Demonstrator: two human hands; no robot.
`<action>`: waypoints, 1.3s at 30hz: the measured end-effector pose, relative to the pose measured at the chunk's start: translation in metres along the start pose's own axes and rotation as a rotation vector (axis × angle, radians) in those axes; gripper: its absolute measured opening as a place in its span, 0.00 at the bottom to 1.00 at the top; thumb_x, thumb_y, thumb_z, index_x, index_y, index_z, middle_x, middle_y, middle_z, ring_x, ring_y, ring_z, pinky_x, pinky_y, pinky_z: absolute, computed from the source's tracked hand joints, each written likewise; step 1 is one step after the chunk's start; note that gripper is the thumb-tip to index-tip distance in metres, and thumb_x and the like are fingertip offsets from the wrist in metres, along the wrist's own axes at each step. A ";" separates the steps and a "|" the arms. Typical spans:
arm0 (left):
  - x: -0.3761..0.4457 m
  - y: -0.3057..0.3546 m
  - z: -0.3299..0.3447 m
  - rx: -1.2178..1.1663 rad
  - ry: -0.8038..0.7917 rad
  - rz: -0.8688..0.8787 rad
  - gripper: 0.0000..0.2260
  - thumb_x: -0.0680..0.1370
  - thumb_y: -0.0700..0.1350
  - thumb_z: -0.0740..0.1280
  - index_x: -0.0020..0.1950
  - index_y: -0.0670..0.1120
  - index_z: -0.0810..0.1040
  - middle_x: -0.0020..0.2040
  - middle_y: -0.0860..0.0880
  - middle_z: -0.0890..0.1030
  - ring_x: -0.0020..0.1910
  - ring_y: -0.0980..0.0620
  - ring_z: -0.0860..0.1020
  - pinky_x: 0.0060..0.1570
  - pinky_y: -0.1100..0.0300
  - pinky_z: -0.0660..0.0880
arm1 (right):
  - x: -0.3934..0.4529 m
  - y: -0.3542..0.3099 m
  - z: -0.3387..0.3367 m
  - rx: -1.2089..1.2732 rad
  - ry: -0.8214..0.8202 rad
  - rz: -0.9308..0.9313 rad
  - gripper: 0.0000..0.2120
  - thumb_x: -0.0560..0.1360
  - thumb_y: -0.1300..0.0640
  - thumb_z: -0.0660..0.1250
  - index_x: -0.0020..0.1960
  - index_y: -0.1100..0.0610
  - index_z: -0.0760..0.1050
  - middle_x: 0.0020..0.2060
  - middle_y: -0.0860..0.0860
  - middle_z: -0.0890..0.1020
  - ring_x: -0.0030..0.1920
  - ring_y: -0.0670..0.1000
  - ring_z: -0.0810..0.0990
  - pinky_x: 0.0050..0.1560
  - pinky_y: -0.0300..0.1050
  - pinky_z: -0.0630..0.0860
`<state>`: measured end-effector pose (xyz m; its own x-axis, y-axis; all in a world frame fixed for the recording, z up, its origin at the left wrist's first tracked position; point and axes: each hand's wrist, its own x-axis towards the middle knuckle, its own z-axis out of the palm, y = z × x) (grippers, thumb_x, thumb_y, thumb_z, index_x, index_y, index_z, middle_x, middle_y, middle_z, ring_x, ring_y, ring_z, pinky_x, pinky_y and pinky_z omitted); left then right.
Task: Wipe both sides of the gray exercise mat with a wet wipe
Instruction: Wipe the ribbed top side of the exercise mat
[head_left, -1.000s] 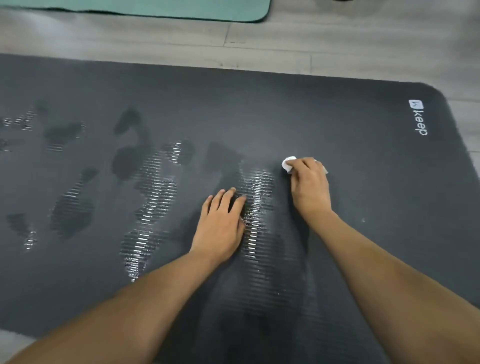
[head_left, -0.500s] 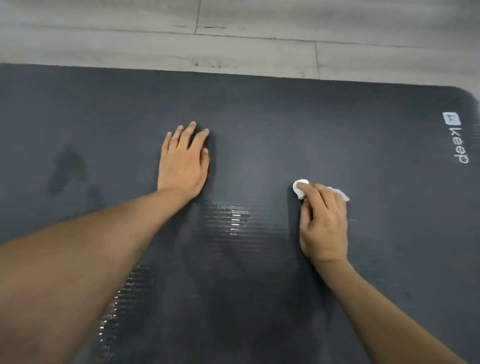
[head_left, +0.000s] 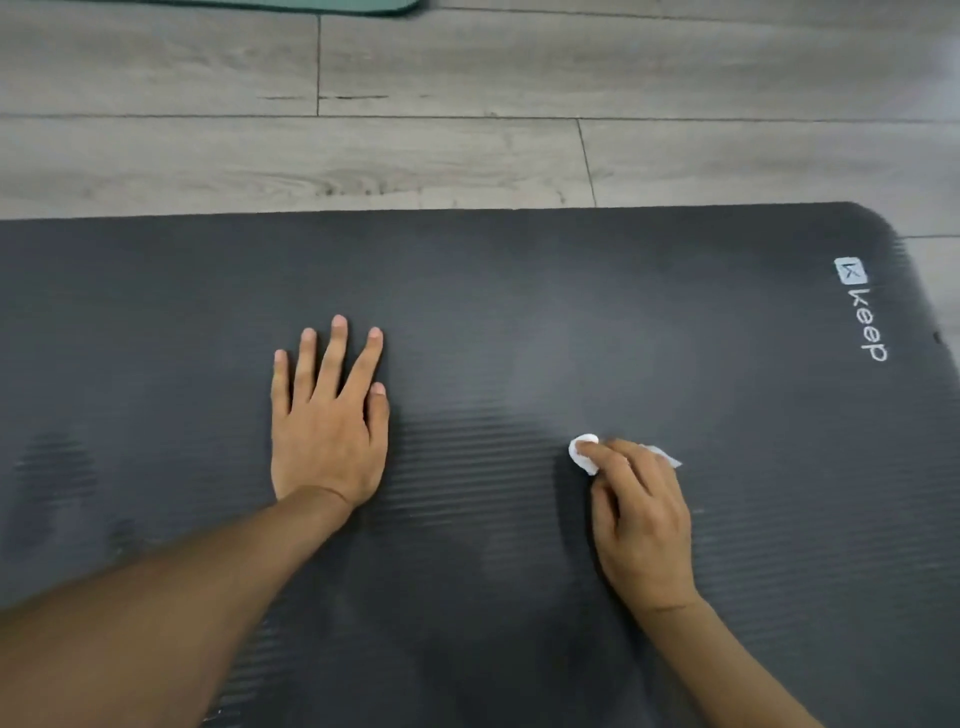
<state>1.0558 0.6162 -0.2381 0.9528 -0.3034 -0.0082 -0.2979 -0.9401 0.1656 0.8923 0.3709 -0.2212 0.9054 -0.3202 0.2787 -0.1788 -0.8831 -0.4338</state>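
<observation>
a: why is the left hand just lying there, this side of the keep logo?

b: looks like a brace to me. the palm is flat, fingers straight and spread, its grip wide and holding nothing. i'd guess it takes the person's weight and pins the gray exercise mat so it won't creep while the other hand rubs.

a: and the right hand?

b: nearer the logo than the left one, fingers curled over a bunched wet wipe, pressing it to the mat. only a white lump shows past the fingertips, plus a corner poking out on the logo side. bunched small like that, i reckon it gives firmer pressure.

a: how does the mat look?

b: dark gray, finely ribbed, lying flat on the wood floor. there are darker, damp-looking patches far from the logo, near the left forearm; the stretch toward the logo looks dry, so that end probably still wants wiping, and the underside too.

a: anything beyond it?

b: just an edge of a green mat, well beyond the logo corner.
</observation>
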 end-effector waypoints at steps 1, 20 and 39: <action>0.000 0.000 0.000 -0.001 0.003 0.002 0.26 0.84 0.53 0.48 0.82 0.53 0.60 0.83 0.46 0.59 0.81 0.40 0.56 0.80 0.40 0.50 | 0.021 -0.002 -0.004 0.022 0.068 0.004 0.16 0.77 0.66 0.59 0.60 0.58 0.80 0.56 0.52 0.80 0.55 0.54 0.78 0.61 0.48 0.71; 0.004 -0.006 0.008 -0.022 0.056 0.030 0.25 0.83 0.53 0.51 0.80 0.52 0.65 0.82 0.46 0.60 0.82 0.41 0.56 0.79 0.39 0.52 | 0.215 -0.113 0.141 0.084 -0.244 -0.354 0.13 0.74 0.63 0.64 0.55 0.53 0.80 0.52 0.52 0.80 0.55 0.55 0.76 0.49 0.50 0.76; 0.004 -0.003 0.007 -0.042 0.081 0.025 0.24 0.83 0.52 0.51 0.80 0.52 0.65 0.82 0.45 0.61 0.81 0.40 0.57 0.79 0.39 0.51 | 0.175 -0.071 0.093 0.051 -0.153 -0.223 0.10 0.73 0.60 0.65 0.53 0.53 0.79 0.49 0.53 0.80 0.52 0.54 0.78 0.47 0.47 0.75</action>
<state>1.0602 0.6168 -0.2451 0.9472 -0.3117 0.0756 -0.3207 -0.9244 0.2064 1.0991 0.4096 -0.2215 0.9685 -0.0613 0.2413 0.0472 -0.9063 -0.4200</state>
